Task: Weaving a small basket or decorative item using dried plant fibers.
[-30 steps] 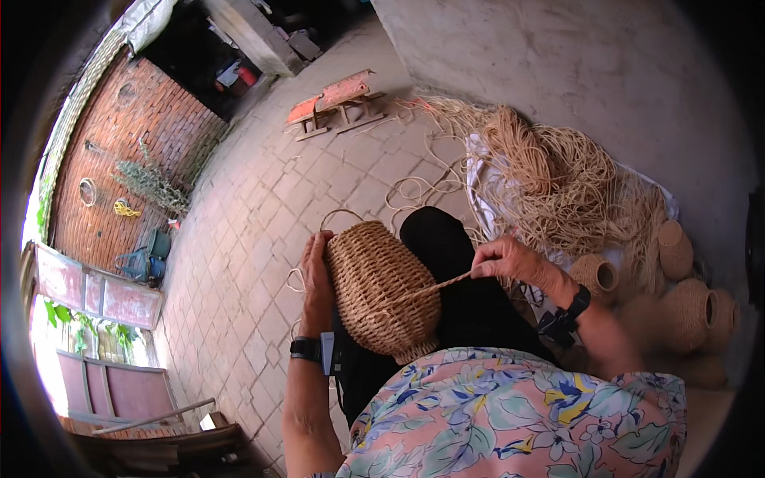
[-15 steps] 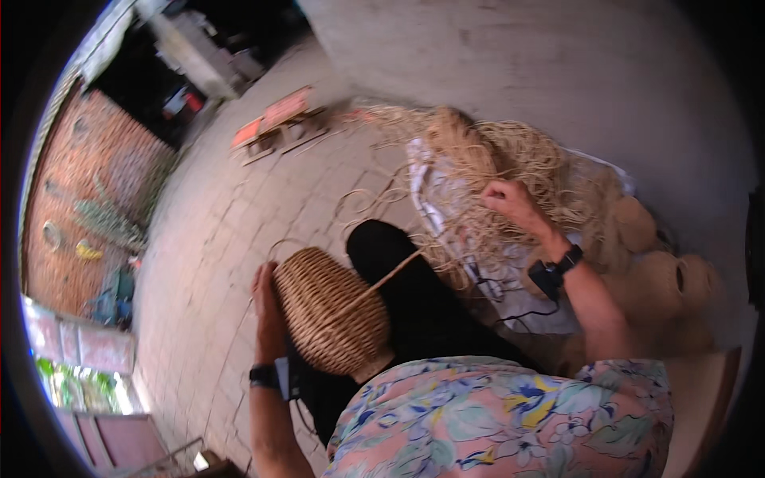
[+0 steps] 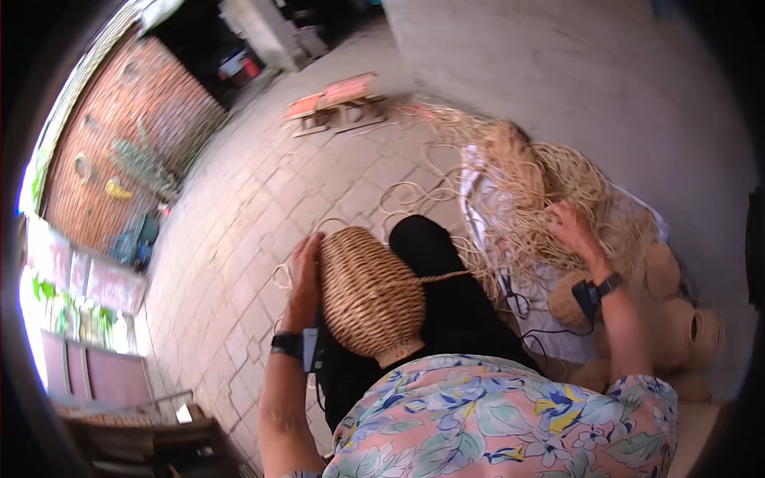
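Observation:
My left hand [image 3: 306,267] grips the left side of a tan woven rope basket [image 3: 370,295] lying on my dark-trousered lap [image 3: 470,319], its narrow neck toward me. A twisted strand [image 3: 442,276] sticks out from the basket’s right side. My right hand [image 3: 568,225] is up at the heaped tan cord [image 3: 518,175] on a white sheet [image 3: 470,187] to my right; its bent fingers are blurred, and whether they hold any cord I cannot make out.
Several woven vessels [image 3: 665,338] lie at the right beside a plain wall [image 3: 558,64]. A wooden bench with red tops [image 3: 335,99] stands ahead on paving [image 3: 223,239]. A brick wall [image 3: 111,151] and a pink metal gate [image 3: 88,366] are at the left.
My right hand has let go of the basket’s strand and moved right and up to the cord heap. My left hand stays on the basket; the camera view has swung briefly and back.

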Motion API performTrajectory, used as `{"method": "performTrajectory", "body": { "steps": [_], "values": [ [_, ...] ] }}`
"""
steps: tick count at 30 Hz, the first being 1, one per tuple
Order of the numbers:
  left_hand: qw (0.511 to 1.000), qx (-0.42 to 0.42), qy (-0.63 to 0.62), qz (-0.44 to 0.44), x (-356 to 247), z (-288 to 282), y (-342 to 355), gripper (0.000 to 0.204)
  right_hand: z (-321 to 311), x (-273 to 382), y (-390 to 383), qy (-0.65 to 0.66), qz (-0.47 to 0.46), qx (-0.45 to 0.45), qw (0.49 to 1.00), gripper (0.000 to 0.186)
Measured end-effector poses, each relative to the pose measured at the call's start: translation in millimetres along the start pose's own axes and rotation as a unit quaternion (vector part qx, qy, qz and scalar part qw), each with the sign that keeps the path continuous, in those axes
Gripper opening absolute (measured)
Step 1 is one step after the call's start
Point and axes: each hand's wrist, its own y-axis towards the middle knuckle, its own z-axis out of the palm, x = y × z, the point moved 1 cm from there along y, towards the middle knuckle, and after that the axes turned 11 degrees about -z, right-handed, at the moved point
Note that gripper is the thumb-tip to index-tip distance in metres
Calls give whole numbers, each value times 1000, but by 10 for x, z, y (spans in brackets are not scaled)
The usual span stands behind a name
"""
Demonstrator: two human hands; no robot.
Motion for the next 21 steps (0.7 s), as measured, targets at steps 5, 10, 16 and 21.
{"method": "performTrajectory", "body": {
  "steps": [5, 10, 16, 21],
  "values": [
    [992, 32, -117, -22, -96, 85, -271, 35, 354, 1403, 587, 332, -111, 16, 937, 39],
    [995, 6, -86, 39, -52, -12, -296, 30, 285, 2380, 648, 364, -184, 145, 901, 28],
    [992, 54, -39, 109, -87, 21, -367, 33, 482, 2382, 673, 520, -124, 289, 794, 33],
    [991, 83, -74, 76, -137, -170, -530, 42, 476, 2320, 674, 518, -81, 330, 785, 34]
  ]
}}
